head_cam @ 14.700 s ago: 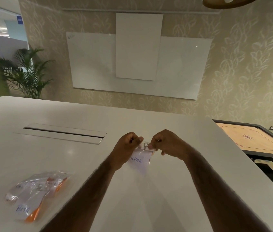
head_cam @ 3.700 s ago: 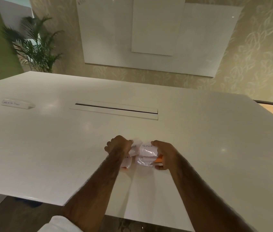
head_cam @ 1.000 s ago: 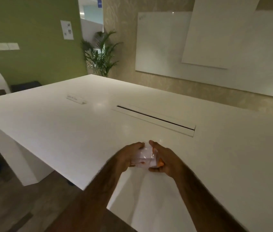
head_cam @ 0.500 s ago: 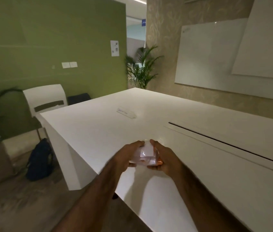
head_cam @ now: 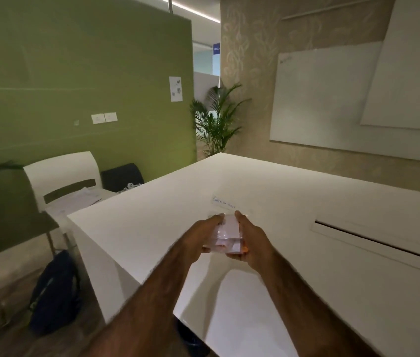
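A small stack of clear plastic bags (head_cam: 225, 235) with white labels and orange bits inside is held between both hands above the white table (head_cam: 306, 253). My left hand (head_cam: 201, 235) grips the stack's left side and my right hand (head_cam: 251, 240) grips its right side, thumbs on top. Just beyond the stack, a white label strip (head_cam: 224, 202) with handwriting lies on the table.
A long cable slot (head_cam: 379, 243) runs across the table at the right. A white chair (head_cam: 67, 186) with papers stands at the table's left end, a dark backpack (head_cam: 54, 292) on the floor below. A potted palm (head_cam: 216, 119) and whiteboards (head_cam: 332, 99) stand behind.
The view has swung left along the table. Both hands carry the gathered stack of bags toward the label strip, which now lies just beyond them.
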The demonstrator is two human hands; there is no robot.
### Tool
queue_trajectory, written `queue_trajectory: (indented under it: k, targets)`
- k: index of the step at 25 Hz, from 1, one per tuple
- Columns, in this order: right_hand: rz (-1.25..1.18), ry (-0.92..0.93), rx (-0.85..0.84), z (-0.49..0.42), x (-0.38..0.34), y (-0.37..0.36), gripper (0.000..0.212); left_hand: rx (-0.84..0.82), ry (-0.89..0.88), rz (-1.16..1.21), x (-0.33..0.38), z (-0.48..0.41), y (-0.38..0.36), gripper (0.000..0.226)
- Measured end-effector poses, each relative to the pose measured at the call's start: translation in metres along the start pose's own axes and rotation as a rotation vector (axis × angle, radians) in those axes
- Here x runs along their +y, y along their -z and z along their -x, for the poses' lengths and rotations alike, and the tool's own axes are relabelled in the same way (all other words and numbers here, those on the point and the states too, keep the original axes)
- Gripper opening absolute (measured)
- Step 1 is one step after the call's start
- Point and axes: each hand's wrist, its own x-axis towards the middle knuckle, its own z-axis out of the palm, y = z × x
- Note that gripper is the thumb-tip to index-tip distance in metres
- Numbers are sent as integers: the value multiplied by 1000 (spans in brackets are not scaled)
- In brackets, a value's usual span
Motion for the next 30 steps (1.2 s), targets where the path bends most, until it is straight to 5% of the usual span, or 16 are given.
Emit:
queue_trajectory:
  k: [10,16,23,30]
  targets:
    - [-24,-23,26,-144,3,-93,40,-72,12,-77,25,-162,94,33]
    - [-11,-67,226,-209,12,-133,50,-181,27,-99,31,-244,134,30]
    - [-81,-59,552,-248,26,-141,34,-477,11,-185,30,-310,147,36]
    - [-59,-94,651,-256,39,-117,18,-572,73,-160,22,-339,135,28]
